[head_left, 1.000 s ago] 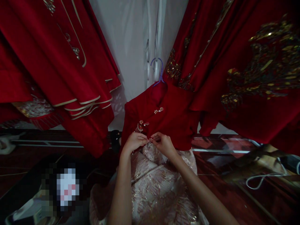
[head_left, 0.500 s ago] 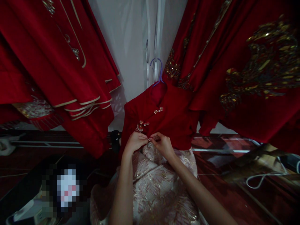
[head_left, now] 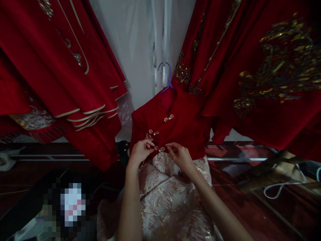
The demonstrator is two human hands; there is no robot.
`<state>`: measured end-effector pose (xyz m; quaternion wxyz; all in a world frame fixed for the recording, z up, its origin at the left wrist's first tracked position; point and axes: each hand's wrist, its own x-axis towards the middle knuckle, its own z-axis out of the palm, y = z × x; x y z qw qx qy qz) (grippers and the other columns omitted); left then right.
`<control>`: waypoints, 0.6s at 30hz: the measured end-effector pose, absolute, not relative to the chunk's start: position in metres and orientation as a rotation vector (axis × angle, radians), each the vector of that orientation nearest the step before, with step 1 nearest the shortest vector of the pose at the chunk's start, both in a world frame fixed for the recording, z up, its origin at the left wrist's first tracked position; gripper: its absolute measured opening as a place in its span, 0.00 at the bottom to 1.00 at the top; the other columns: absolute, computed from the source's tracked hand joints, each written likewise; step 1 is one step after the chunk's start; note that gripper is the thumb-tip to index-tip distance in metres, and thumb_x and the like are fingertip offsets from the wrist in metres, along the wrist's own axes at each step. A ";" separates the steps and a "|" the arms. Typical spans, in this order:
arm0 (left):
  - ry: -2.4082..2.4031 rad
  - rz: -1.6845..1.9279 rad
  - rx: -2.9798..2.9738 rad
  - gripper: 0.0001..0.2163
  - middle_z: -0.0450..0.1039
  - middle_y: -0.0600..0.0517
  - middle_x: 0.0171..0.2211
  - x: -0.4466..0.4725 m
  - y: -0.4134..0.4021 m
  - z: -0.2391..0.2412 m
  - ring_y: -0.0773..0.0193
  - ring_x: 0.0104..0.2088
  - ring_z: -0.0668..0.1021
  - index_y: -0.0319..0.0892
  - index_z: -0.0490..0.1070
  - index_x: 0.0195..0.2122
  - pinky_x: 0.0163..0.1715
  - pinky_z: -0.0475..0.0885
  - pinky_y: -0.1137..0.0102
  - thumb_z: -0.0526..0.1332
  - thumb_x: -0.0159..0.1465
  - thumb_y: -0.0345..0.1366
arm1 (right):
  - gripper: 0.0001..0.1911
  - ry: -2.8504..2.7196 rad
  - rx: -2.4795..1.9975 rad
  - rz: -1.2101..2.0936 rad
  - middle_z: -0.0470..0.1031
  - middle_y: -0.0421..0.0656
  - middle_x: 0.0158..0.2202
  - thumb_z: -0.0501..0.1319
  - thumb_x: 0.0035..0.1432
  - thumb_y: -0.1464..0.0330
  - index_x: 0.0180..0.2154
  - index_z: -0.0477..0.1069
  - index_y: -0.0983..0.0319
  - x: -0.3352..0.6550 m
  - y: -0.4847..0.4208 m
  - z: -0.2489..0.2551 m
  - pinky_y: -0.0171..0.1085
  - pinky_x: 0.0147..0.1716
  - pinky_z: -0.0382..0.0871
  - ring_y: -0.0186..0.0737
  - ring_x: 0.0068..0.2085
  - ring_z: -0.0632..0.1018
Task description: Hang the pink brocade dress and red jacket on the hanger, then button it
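Note:
A red jacket (head_left: 187, 129) hangs on a purple hanger (head_left: 169, 77) in front of me. Pearl-like flower clasps run down its front: an upper clasp (head_left: 169, 117), a middle clasp (head_left: 153, 133) with dangling strands, and a lower clasp (head_left: 159, 149) near the hem. Just left of the lower clasp is my left hand (head_left: 141, 152), its thumb and fingertips slightly apart. My right hand (head_left: 181, 155) lies to the clasp's right against the jacket hem, fingers bent and spread with nothing visible in them. Below the hem, pale shiny patterned fabric (head_left: 173, 197) spreads under my forearms.
Red garments (head_left: 82, 77) with pale edging hang at left. More red garments (head_left: 271, 124) with gold sequins hang at right. A white curtain (head_left: 127, 43) stands behind. A looped white cord (head_left: 273, 194) is at lower right, and a blurred pixelated patch covers something at lower left.
My hands have moved apart from the lower clasp, left hand to the left and right hand to the right. The lower clasp is now uncovered. The view has shifted slightly.

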<state>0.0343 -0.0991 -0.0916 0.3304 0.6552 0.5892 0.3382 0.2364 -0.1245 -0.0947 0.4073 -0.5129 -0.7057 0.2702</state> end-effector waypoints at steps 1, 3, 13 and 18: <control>1.555 0.870 1.814 0.09 0.71 0.54 0.26 0.033 -0.100 -0.089 0.70 0.25 0.71 0.43 0.76 0.33 0.27 0.66 0.74 0.66 0.49 0.34 | 0.11 -1.759 -1.299 0.696 0.78 0.43 0.37 0.53 0.59 0.66 0.39 0.73 0.59 0.241 -0.128 -0.093 0.34 0.35 0.71 0.37 0.34 0.78; 1.530 0.825 1.979 0.10 0.71 0.54 0.29 0.033 -0.102 -0.086 0.69 0.28 0.71 0.44 0.76 0.33 0.29 0.64 0.74 0.68 0.48 0.35 | 0.11 -1.725 -1.308 0.727 0.78 0.42 0.37 0.54 0.59 0.65 0.38 0.74 0.59 0.248 -0.134 -0.091 0.34 0.35 0.71 0.37 0.34 0.78; 1.593 0.737 2.144 0.07 0.71 0.52 0.32 0.057 -0.102 -0.084 0.66 0.32 0.72 0.43 0.73 0.29 0.31 0.62 0.73 0.67 0.50 0.36 | 0.15 -1.626 -1.215 0.886 0.76 0.46 0.41 0.56 0.56 0.67 0.46 0.69 0.61 0.240 -0.128 -0.118 0.38 0.43 0.71 0.38 0.42 0.77; 1.504 0.762 2.151 0.06 0.72 0.52 0.30 0.055 -0.101 -0.088 0.67 0.30 0.73 0.41 0.72 0.28 0.30 0.63 0.74 0.66 0.50 0.34 | 0.16 -1.629 -1.141 0.921 0.74 0.47 0.45 0.55 0.57 0.69 0.48 0.68 0.61 0.231 -0.130 -0.129 0.40 0.47 0.70 0.38 0.46 0.76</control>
